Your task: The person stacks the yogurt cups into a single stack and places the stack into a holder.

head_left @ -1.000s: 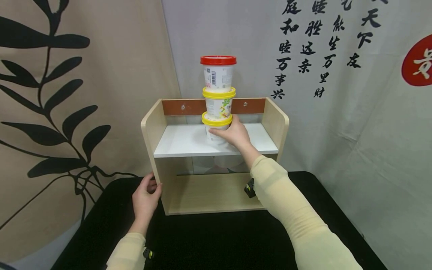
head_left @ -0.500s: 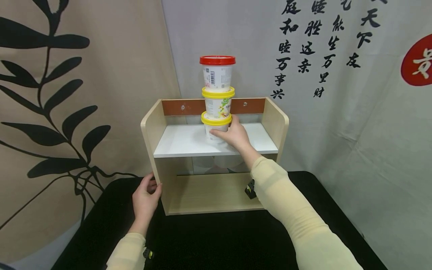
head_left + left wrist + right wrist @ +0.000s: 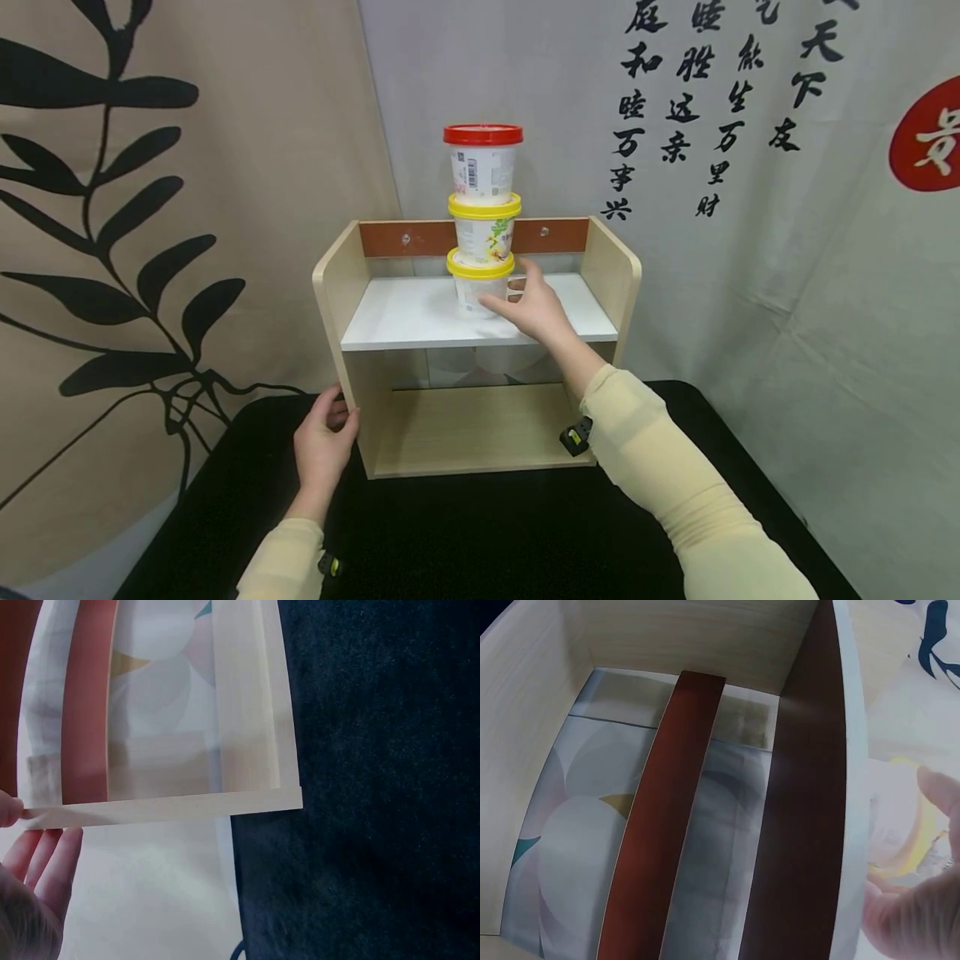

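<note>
Three white tubs stand stacked on the white upper board (image 3: pixel 397 321) of a small wooden shelf. The bottom tub (image 3: pixel 472 290) and middle tub (image 3: pixel 477 237) have yellow lids; the top tub (image 3: pixel 482 171) has a red one. My right hand (image 3: pixel 538 310) is just right of the bottom tub, thumb and fingers spread, holding nothing. In the right wrist view, a pale tub (image 3: pixel 891 817) shows beside that hand. My left hand (image 3: pixel 322 437) pinches the front edge of the shelf's left side panel (image 3: pixel 165 808), thumb on one face and fingers on the other.
The shelf's lower board (image 3: pixel 472 429) lies below the white one. Right and left side panels rise past the upper board, with a brown back rail (image 3: pixel 420 238) between them. A black cloth (image 3: pixel 487 533) covers the table; printed curtains hang behind.
My right hand has let go of the bottom tub and drawn back to the right and towards me. The stack stays upright; my left hand has not moved.
</note>
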`<state>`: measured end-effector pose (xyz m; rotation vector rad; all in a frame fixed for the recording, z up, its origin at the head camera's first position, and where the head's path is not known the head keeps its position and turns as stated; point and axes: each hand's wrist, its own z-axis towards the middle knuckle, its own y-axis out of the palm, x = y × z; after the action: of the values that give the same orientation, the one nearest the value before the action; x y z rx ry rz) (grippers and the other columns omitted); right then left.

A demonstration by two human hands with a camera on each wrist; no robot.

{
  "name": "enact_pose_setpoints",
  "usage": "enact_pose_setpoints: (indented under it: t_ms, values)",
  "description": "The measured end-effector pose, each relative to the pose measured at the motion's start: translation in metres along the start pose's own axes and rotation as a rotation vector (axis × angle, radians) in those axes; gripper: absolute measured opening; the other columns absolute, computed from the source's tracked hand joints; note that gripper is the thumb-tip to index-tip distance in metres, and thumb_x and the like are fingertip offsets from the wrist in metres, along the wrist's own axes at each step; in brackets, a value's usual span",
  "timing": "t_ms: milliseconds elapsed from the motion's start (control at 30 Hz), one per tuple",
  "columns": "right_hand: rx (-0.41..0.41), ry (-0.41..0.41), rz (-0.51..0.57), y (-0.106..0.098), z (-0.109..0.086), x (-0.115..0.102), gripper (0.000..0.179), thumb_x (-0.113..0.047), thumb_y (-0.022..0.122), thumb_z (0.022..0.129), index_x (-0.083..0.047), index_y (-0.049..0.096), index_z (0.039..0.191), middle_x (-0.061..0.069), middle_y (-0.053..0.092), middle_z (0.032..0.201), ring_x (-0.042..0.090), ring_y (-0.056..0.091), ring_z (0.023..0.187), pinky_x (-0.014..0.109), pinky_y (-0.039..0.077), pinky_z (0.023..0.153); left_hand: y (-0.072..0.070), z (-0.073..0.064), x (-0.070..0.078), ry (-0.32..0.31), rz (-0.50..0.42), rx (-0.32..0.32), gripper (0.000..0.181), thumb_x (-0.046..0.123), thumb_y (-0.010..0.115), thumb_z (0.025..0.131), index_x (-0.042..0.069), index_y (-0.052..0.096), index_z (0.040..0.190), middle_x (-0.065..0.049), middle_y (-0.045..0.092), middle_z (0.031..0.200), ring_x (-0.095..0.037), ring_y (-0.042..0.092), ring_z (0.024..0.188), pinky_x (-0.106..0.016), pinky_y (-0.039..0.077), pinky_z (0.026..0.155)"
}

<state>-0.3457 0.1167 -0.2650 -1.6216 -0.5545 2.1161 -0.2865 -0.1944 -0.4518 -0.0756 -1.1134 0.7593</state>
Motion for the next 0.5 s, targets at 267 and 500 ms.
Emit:
enact_pose_setpoints:
  t_ms: [267,500]
  values:
    - [-0.022,-0.037,0.030,-0.014,-0.018,0.007,0.095,-0.040,0.075,0.087,-0.008,0.018,0.156,0.022,0.048,0.143,0.035,0.053,0.126,0.047,0.048,0.098,0.001,0.000,-0.001,0.001,0.002,0.003,0.041,0.010,0.066,0.095,0.014,0.057,0.134,-0.016,0.067,0.113,-0.034,0.066,0.102,-0.054,0.055,0.081]
    - [-0.046,-0.077,0.051,-0.020,-0.036,0.010,0.084,-0.034,0.074,0.089,-0.007,0.026,0.153,0.018,0.055,0.136,0.031,0.056,0.123,0.046,0.050,0.097,0.001,0.000,-0.002,0.013,0.000,0.010,0.041,0.009,0.067,0.094,0.014,0.057,0.134,-0.016,0.067,0.112,-0.034,0.067,0.101,-0.054,0.056,0.081]
